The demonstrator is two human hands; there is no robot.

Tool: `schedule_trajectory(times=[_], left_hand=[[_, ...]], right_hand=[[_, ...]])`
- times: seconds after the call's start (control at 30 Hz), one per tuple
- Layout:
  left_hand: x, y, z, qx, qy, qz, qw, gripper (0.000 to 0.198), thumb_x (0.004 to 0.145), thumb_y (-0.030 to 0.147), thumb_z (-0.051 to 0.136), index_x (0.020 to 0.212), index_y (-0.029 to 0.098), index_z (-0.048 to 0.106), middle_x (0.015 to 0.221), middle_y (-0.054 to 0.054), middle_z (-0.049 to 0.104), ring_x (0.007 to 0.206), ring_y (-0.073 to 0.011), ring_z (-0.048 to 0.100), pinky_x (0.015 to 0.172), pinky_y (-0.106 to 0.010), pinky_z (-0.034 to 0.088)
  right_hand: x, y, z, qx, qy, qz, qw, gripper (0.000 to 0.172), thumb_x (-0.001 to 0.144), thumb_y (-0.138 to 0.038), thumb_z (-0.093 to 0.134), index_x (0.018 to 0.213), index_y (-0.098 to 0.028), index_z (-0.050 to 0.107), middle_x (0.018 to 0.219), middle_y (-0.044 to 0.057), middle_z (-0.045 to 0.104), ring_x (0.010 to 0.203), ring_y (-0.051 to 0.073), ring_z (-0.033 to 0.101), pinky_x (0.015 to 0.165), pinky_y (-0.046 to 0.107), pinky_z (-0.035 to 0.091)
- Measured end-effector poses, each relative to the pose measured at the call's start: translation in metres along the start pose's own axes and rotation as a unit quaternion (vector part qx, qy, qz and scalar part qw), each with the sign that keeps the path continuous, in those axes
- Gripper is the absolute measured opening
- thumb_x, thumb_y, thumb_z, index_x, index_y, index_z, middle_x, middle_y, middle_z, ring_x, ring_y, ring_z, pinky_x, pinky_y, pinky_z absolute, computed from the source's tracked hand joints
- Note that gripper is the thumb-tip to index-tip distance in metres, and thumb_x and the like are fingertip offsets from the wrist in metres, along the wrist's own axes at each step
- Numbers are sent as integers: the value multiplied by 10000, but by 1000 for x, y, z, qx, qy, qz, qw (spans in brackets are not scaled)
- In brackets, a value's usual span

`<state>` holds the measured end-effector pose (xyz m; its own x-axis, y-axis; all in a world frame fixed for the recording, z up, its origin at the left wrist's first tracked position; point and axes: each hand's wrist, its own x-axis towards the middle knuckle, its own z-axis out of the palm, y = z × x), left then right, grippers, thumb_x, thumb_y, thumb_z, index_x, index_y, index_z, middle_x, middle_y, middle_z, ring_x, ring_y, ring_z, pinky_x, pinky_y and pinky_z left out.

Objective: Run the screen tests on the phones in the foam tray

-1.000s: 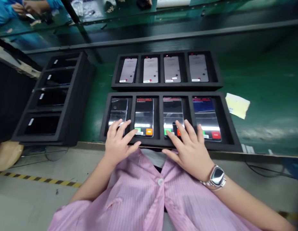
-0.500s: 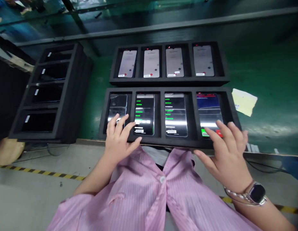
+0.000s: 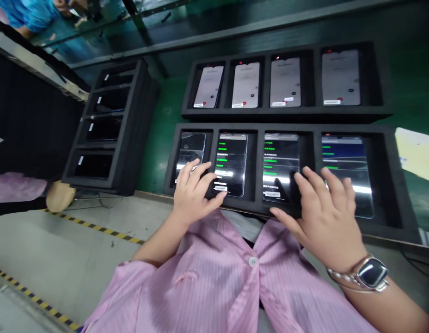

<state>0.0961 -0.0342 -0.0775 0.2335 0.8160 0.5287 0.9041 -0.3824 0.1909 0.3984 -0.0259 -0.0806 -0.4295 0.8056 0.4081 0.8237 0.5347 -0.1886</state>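
Note:
Several smartphones lie in the compartments of the near black foam tray (image 3: 258, 209). My left hand (image 3: 195, 192) spreads its fingers over the leftmost phone (image 3: 193, 145), whose screen is mostly dark. Its thumb and forefinger reach towards the second phone (image 3: 235, 157), which shows green and white text lines. My right hand (image 3: 325, 212) is open, fingers apart, between the third phone (image 3: 280, 162) and the rightmost phone (image 3: 362, 175). Its fingers cover part of the rightmost phone, which shows green lines on a blue and black screen. Whether the fingertips touch glass I cannot tell.
Behind is a second foam tray (image 3: 287, 112) of phones with pale lit screens. Stacked foam trays (image 3: 127, 138) with dark phones stand at left. A yellow paper (image 3: 416, 152) lies at right on the green table (image 3: 159, 120). A person in blue sleeves (image 3: 37, 16) is at the far left.
The view has shifted, so the trays sit further right. My right hand has moved left relative to the rightmost phone, whose red and green buttons have given way to green text lines.

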Motion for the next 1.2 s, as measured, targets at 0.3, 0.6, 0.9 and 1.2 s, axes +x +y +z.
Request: schedule_trajectory(times=[0.3, 0.6, 0.9, 1.2], left_hand=[[0, 0, -2, 25, -34, 6, 999, 273, 933, 426, 726, 1113, 226, 772, 1405, -133, 677, 1378, -423, 546, 1109, -563, 470], [0, 0, -1, 4, -25, -7, 1000, 369, 926, 430, 722, 1203, 198, 647, 1358, -163, 679, 1398, -422, 539, 1147, -560, 455], [8, -3, -18, -52, -80, -31, 995, 469, 952, 468, 694, 1332, 222, 570, 1496, -184, 572, 1511, -438, 406, 1215, -639, 371], [168, -103, -4, -8, -101, -112, 988, 493, 1011, 564, 523, 1320, 210, 670, 1494, -149, 586, 1472, -353, 462, 1265, -547, 353]], right_hand=[[3, -5, 0, -46, -31, 7, 998, 748, 1080, -686, 405, 1549, -109, 486, 1565, 268, 478, 1487, 495, 395, 1205, 750, 289], [-20, 15, -25, -19, -34, 58, 998, 792, 1078, -698, 386, 1621, -122, 372, 1596, 263, 441, 1524, 486, 342, 1214, 785, 241], [-37, 49, -53, -66, -27, 134, 988, 658, 1079, -594, 461, 1658, -300, 357, 1695, 220, 293, 1550, 557, 240, 1166, 860, 239], [129, 137, -67, 106, 42, 239, 964, 612, 1012, -514, 479, 1519, -172, 507, 1437, 179, 619, 1293, 299, 621, 1150, 477, 490]])
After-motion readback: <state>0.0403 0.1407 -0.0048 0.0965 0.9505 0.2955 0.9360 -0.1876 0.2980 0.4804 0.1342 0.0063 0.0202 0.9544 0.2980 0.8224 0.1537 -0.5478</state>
